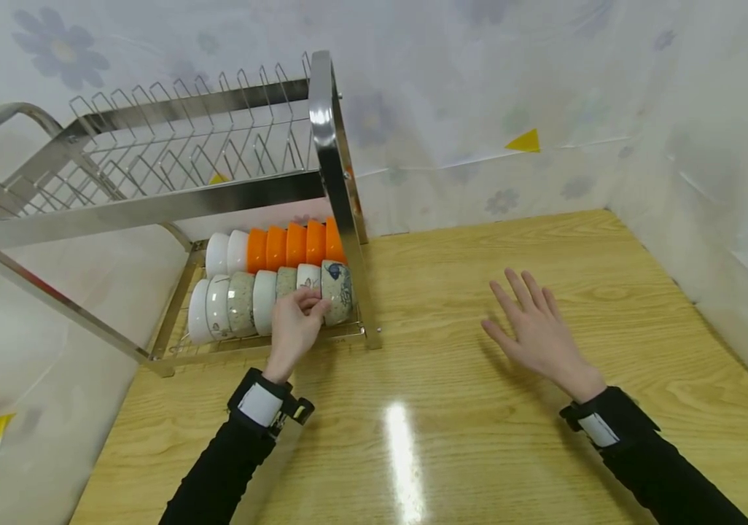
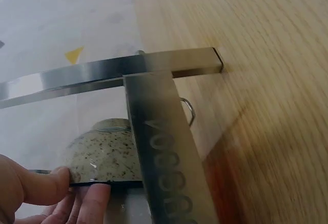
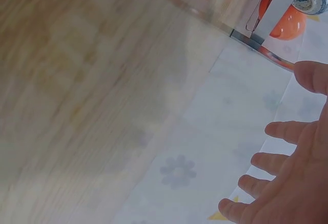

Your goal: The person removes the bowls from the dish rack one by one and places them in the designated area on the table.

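Observation:
At the right end of the front row on the rack's lower shelf stands a speckled bowl (image 1: 337, 293) with a dark blue pattern, tipped on its side. My left hand (image 1: 297, 321) pinches its rim between thumb and fingers; in the left wrist view the thumb (image 2: 48, 185) lies against the speckled bowl (image 2: 105, 155). Further left in that row are several white, pale and patterned bowls (image 1: 240, 302). My right hand (image 1: 536, 337) is spread over the table to the right of the rack, holding nothing. The right wrist view shows the same hand (image 3: 294, 178) with fingers apart.
Behind the front row runs a row of orange bowls (image 1: 295, 246) and white bowls (image 1: 218, 254). The metal rack (image 1: 331, 131) has a wire upper tier (image 1: 197, 138) above them. It stands on a wooden table (image 1: 453, 408) against walls covered in flowered sheeting (image 1: 426, 87).

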`<state>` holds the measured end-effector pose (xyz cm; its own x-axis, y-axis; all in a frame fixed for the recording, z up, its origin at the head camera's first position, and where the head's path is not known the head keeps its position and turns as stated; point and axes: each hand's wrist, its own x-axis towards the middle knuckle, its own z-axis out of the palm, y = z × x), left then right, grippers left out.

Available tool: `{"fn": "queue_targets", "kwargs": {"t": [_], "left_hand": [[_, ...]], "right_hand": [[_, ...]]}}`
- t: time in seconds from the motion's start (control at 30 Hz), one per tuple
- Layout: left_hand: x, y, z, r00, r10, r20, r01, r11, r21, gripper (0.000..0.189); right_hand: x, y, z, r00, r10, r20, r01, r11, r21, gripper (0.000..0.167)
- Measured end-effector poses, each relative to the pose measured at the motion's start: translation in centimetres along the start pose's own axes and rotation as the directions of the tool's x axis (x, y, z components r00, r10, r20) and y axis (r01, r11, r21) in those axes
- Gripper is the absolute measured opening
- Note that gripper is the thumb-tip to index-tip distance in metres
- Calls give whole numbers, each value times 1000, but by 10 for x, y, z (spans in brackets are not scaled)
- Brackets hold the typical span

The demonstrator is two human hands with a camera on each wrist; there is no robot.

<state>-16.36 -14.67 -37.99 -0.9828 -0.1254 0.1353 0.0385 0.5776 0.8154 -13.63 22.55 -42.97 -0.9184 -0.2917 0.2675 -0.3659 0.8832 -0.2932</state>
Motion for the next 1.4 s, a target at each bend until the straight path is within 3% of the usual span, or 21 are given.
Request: {"fn": "queue_targets", "kwargs": {"t": [0.3,0.47,0.63,0.77,0.83,1.0,1.27,1.4], "left_hand": [[4,9,-5,987,-26,157,27,1000,-6,29],[5,8,-3,989,-20,144,21,1000,-6,25],[6,5,-6,983,-112,146,122,991,-61,45],[8,6,-14,959,-194,206,236,949,-208,52],[9,9,-19,953,-201,227,259,928,-268,53],[11,15,-29,953,-180,243,262,892,-368,49],[16,13,-35,932,-180,316,327,792,-516,43],[21,15,-37,935,-140,326,308,774,-553,38]], "right_hand": [[-1,2,0,1000,3,-13,-3,1000,10,68],[-1,1,-1,1000,5,2,-5,1000,11,68],[-1,1,0,1000,6,-3,-6,1000,15,67],[-1,2,0,1000,8,-15,-8,1000,14,67],[-1,2,0,1000,6,-17,-6,1000,15,67],[-1,2,-1,1000,1,-12,0,1000,10,67],[-1,2,-1,1000,-3,-9,3,1000,25,68],[1,1,-2,1000,-4,28,2,997,83,69]]}}
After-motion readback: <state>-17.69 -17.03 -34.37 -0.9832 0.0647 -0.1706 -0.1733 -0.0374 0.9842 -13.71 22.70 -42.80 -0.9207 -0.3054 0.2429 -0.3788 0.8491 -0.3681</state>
